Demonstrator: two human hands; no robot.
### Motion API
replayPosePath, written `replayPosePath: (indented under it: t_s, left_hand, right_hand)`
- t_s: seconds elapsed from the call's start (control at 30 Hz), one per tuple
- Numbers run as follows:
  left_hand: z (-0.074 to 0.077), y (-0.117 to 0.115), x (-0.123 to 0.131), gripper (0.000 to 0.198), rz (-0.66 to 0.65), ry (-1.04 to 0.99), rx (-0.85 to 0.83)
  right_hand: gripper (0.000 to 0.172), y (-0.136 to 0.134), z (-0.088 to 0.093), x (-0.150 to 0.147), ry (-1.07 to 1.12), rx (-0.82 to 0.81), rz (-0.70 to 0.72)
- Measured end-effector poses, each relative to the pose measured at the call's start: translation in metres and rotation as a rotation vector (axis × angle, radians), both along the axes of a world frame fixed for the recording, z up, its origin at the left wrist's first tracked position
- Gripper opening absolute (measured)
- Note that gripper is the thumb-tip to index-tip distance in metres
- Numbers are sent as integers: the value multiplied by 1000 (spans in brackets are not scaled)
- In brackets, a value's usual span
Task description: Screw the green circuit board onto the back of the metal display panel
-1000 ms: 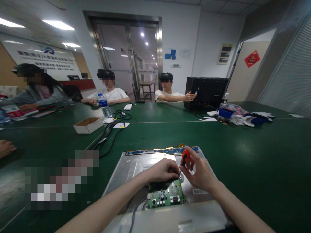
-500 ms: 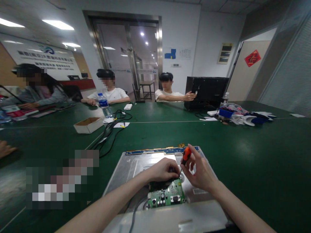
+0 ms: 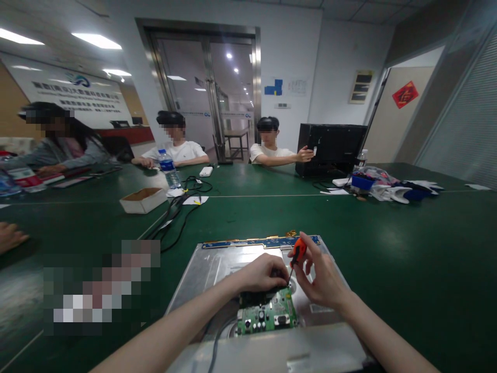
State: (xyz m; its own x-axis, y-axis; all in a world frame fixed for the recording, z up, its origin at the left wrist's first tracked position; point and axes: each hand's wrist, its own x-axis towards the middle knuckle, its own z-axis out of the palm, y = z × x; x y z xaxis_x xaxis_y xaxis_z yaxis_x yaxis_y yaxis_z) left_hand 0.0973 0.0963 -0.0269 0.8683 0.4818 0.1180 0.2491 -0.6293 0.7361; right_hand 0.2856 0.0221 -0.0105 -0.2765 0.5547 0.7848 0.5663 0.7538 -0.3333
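Note:
A metal display panel lies in front of me, with a green circuit board on its near half and a blue strip board along its far edge. My right hand grips an orange and black screwdriver. The shaft slants down to the board's far right corner. Beside the tip, my left hand is closed with its fingertips at the board's far edge. Whatever is between those fingers is hidden. A grey cable runs off the board's left side.
Black cables and an open white box lie to the left. At the back stand a water bottle and a black monitor, which a person touches. A cloth pile lies right. Another hand rests at far left.
The view has shifted slightly. My hands, the screwdriver and the board keep nearly the same places, and the screwdriver handle appears slightly turned.

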Motion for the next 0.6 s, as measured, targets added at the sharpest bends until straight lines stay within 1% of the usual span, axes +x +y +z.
replayPosePath:
  t_s: [0.1, 0.3, 0.47, 0.6]
  left_hand:
    - [0, 0, 0, 9, -4, 0, 2]
    - [0, 1, -1, 11, -3, 9, 2]
    - [0, 0, -1, 11, 7, 14, 6]
    - [1, 0, 0, 8, 12, 15, 3]
  right_hand:
    - [78, 1, -2, 0, 6, -12, -11]
    - [73, 4, -5, 0, -12, 50, -71]
    - [70, 4, -3, 1, -24, 83, -73]
    - [72, 3, -2, 1, -44, 89, -74]
